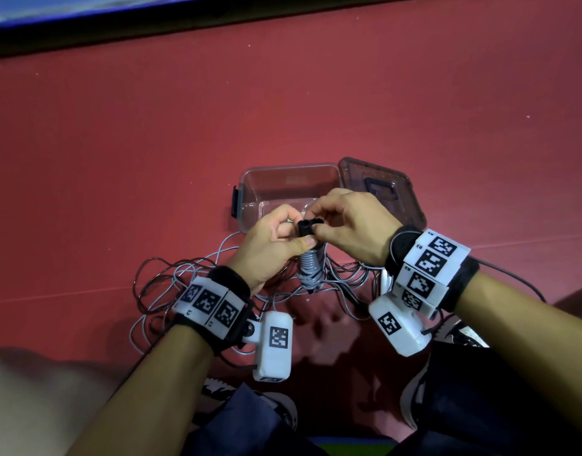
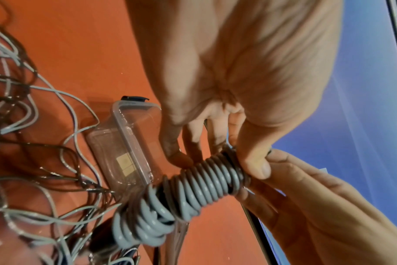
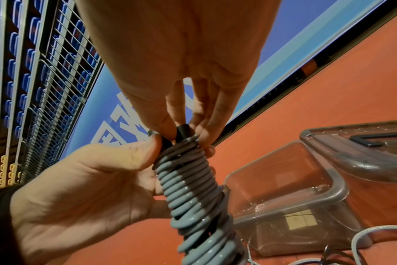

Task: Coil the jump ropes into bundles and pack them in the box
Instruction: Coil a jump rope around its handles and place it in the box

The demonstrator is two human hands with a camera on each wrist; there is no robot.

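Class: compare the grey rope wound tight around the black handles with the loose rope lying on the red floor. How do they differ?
The wound grey rope bundle forms tight, stacked turns; the loose ropes sprawl in open tangled loops. The left hand and right hand hold the bundle up; the loose ropes lie on the red floor. Both contain thin grey cord.

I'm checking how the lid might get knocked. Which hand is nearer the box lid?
Right. The right hand overlaps the lid's near corner in the head view; the left hand is across the coiled rope bundle, farther from it.
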